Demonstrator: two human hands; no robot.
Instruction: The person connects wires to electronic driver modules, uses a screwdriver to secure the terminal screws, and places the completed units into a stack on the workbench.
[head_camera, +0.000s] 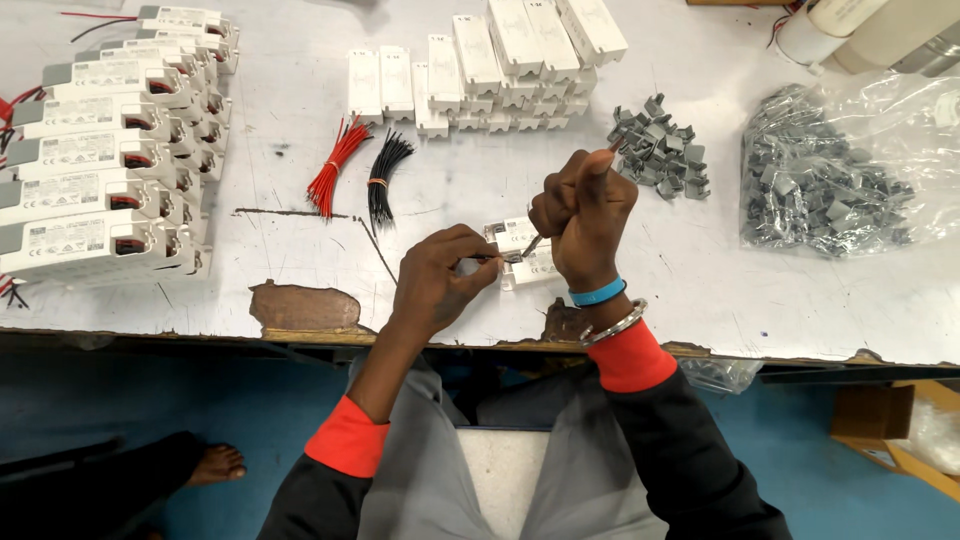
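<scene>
A small white plastic box (530, 262) lies on the white worktable (700, 290) near its front edge. My left hand (440, 275) pinches a thin wire end against the box's left side. My right hand (580, 215) is closed around a screwdriver (533, 243) whose tip points down onto the box. A red wire bundle (335, 165) and a black wire bundle (383, 172) lie to the left of my hands. A heap of small grey clips (660, 150) sits just behind my right hand.
Stacked white boxes (500, 70) stand at the back centre. Rows of long white units (100, 160) fill the left side. A clear bag of grey clips (830, 180) lies at the right. Another person's bare foot (215, 465) shows on the blue floor, lower left.
</scene>
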